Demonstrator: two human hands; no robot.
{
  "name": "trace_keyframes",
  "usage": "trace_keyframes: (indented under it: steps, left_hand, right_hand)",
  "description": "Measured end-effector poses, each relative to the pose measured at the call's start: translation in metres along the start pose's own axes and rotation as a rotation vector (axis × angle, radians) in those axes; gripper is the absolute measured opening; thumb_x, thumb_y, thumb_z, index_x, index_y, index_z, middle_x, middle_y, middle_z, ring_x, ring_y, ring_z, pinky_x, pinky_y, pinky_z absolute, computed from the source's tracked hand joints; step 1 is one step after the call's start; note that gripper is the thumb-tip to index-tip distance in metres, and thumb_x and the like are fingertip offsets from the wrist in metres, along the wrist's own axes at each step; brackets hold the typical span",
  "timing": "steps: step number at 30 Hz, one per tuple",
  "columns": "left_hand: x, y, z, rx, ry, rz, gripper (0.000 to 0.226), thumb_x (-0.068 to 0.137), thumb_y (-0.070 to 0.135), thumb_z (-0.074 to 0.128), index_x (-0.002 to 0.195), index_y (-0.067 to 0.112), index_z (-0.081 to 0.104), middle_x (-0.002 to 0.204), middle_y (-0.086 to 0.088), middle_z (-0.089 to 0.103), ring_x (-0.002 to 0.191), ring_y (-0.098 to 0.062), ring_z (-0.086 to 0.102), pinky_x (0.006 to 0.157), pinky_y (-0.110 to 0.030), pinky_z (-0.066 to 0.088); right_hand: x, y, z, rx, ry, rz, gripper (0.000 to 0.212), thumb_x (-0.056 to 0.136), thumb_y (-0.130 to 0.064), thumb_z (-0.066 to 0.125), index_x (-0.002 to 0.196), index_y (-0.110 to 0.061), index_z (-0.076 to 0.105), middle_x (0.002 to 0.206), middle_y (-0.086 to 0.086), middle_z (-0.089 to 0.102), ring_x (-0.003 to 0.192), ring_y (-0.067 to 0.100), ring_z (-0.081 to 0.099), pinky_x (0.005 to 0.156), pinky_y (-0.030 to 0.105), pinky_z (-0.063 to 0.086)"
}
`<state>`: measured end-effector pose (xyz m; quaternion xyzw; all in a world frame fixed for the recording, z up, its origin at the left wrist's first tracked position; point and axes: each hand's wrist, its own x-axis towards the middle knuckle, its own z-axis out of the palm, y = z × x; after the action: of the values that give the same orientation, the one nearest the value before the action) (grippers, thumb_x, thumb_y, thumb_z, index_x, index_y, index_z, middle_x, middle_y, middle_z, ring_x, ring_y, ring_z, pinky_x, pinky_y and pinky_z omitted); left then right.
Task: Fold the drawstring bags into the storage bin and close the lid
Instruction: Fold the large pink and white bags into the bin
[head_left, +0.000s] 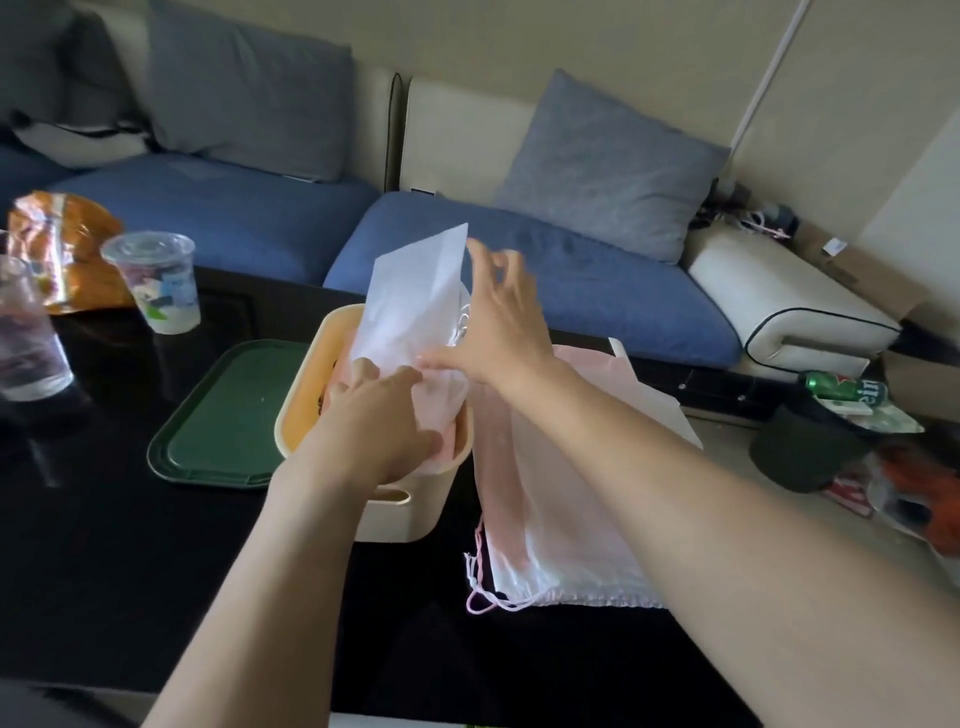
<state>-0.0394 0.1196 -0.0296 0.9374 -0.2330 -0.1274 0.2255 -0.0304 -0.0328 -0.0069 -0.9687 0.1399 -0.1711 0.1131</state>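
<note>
On the table (104, 571), the left hand (379, 421) presses a white bag (415, 296) into the bin (395, 514); the right hand (498, 322), fingers spread, steadies it. More bags (561, 509) wait beside; the lid (223, 415), seemingly the green piece, lies off.

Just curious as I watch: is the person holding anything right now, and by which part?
The left hand presses the lower end of a white drawstring bag into the storage bin. The right hand steadies its side, fingers spread.
</note>
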Motion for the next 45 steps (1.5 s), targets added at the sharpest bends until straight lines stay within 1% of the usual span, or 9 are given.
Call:
trace_keyframes:
  steps: [4,13,18,22,25,30,34,38,45]
  left_hand:
    - [0.009,-0.002,0.003,0.028,-0.059,-0.037,0.07,0.089,0.032,0.064,0.15,0.032,0.03,0.146,-0.009,0.026,0.129,-0.036,0.039,0.098,-0.04,0.039]
    - [0.02,-0.013,0.003,0.105,-0.204,-0.087,0.079,0.083,0.047,0.069,0.15,0.031,0.029,0.143,-0.01,0.024,0.125,-0.037,0.045,0.091,-0.036,0.042]
    - [0.028,-0.018,0.001,0.141,-0.268,-0.087,0.083,0.083,0.052,0.068,0.151,0.038,0.024,0.143,-0.011,0.026,0.114,-0.031,0.051,0.084,-0.032,0.037]
    - [0.035,-0.019,0.0,0.161,-0.29,-0.112,0.081,0.086,0.051,0.066,0.153,0.035,0.023,0.147,-0.012,0.025,0.102,-0.026,0.053,0.084,-0.032,0.041]
    - [0.034,-0.018,0.0,0.15,-0.308,-0.113,0.084,0.085,0.05,0.066,0.153,0.037,0.02,0.145,-0.01,0.024,0.115,-0.031,0.051,0.093,-0.036,0.043]
    - [0.03,-0.016,0.002,0.142,-0.287,-0.098,0.099,0.081,0.047,0.071,0.154,0.039,0.004,0.144,-0.01,0.021,0.128,-0.037,0.044,0.098,-0.04,0.042]
    - [0.028,-0.017,0.001,0.167,-0.29,-0.119,0.094,0.076,0.053,0.075,0.149,0.025,0.022,0.14,-0.009,0.025,0.12,-0.033,0.049,0.087,-0.035,0.04]
    - [0.027,-0.018,-0.012,0.196,-0.351,-0.055,0.084,0.082,0.06,0.067,0.149,0.023,0.032,0.147,-0.008,0.036,0.11,-0.021,0.049,0.087,-0.029,0.036]
    - [0.032,-0.016,-0.018,0.272,-0.369,-0.071,0.078,0.088,0.035,0.07,0.153,0.018,0.028,0.146,-0.008,0.038,0.13,-0.027,0.044,0.093,-0.027,0.038]
  right_hand:
    - [0.02,-0.003,0.009,-0.041,-0.308,-0.304,0.095,0.079,-0.044,0.082,0.156,-0.028,0.03,0.149,0.006,0.032,0.135,0.03,0.039,0.101,0.039,0.044]
    - [0.059,-0.015,0.032,-0.191,-0.714,-0.215,0.112,0.063,-0.058,0.086,0.153,-0.019,0.033,0.146,0.005,0.047,0.118,0.028,0.055,0.088,0.039,0.052]
    - [0.073,-0.028,0.046,-0.181,-0.892,-0.051,0.074,0.058,-0.044,0.092,0.12,-0.013,0.067,0.106,0.009,0.068,0.094,0.03,0.068,0.085,0.042,0.058]
    - [0.075,-0.033,0.054,-0.247,-0.859,-0.03,0.047,0.062,-0.05,0.091,0.075,-0.018,0.06,0.085,0.005,0.063,0.087,0.031,0.066,0.088,0.043,0.056]
    - [0.067,-0.037,0.05,-0.369,-0.829,-0.074,0.055,0.071,-0.055,0.084,0.101,-0.012,0.067,0.095,0.006,0.064,0.092,0.029,0.064,0.082,0.039,0.054]
    - [0.055,-0.051,0.03,-0.517,-0.376,-0.478,0.074,0.073,-0.032,0.086,0.137,-0.018,0.051,0.131,0.008,0.034,0.119,0.028,0.04,0.083,0.036,0.038]
    - [0.066,-0.054,0.025,-0.359,-0.781,-0.383,0.115,0.065,-0.031,0.094,0.157,-0.03,0.023,0.144,0.002,0.039,0.119,0.027,0.05,0.085,0.036,0.047]
    - [0.076,-0.052,0.048,-0.386,-0.858,-0.348,0.112,0.068,-0.031,0.092,0.157,-0.028,0.025,0.156,0.004,0.035,0.137,0.031,0.042,0.109,0.046,0.044]
    - [0.094,-0.053,0.079,-0.455,-1.013,-0.326,0.105,0.069,-0.033,0.091,0.155,-0.031,0.031,0.156,0.004,0.038,0.139,0.035,0.04,0.112,0.054,0.04]
